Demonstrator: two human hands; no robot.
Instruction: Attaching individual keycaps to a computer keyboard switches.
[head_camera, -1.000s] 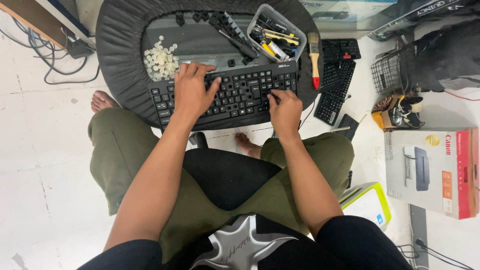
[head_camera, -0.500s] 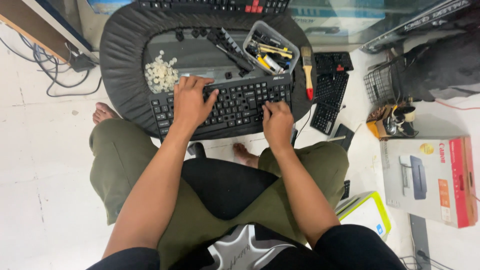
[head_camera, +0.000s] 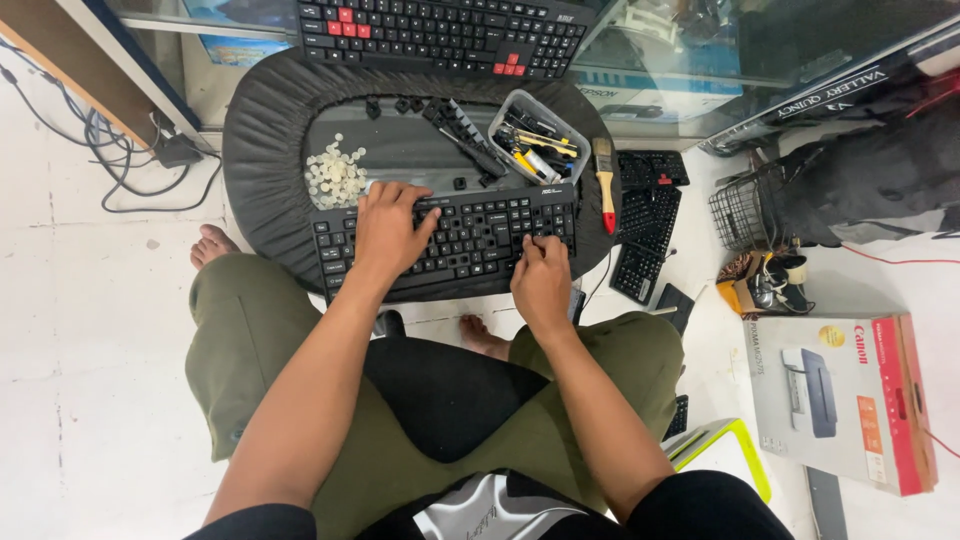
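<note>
A black keyboard (head_camera: 470, 235) lies across a round black padded stool top (head_camera: 265, 150) in front of my knees. My left hand (head_camera: 388, 228) rests flat on the keyboard's left half, fingers spread over the keys. My right hand (head_camera: 540, 278) is at the keyboard's front right edge, fingers curled onto the keys there. A pile of small white rubber domes (head_camera: 335, 175) sits on a grey panel (head_camera: 400, 150) behind the keyboard. Loose black keycaps (head_camera: 460, 125) lie in a row next to it.
A clear plastic tub of tools (head_camera: 535, 140) stands at the stool's back right, a red-handled brush (head_camera: 604, 185) beside it. A second keyboard with red keys (head_camera: 440, 35) lies behind. Keyboard parts (head_camera: 645, 230), a wire basket (head_camera: 745, 210) and a printer box (head_camera: 840, 400) sit on the floor at right.
The view has tilted up, so the stool and keyboard sit lower in frame. My right hand has slid from the right keys toward the keyboard's front edge. The left hand stays put.
</note>
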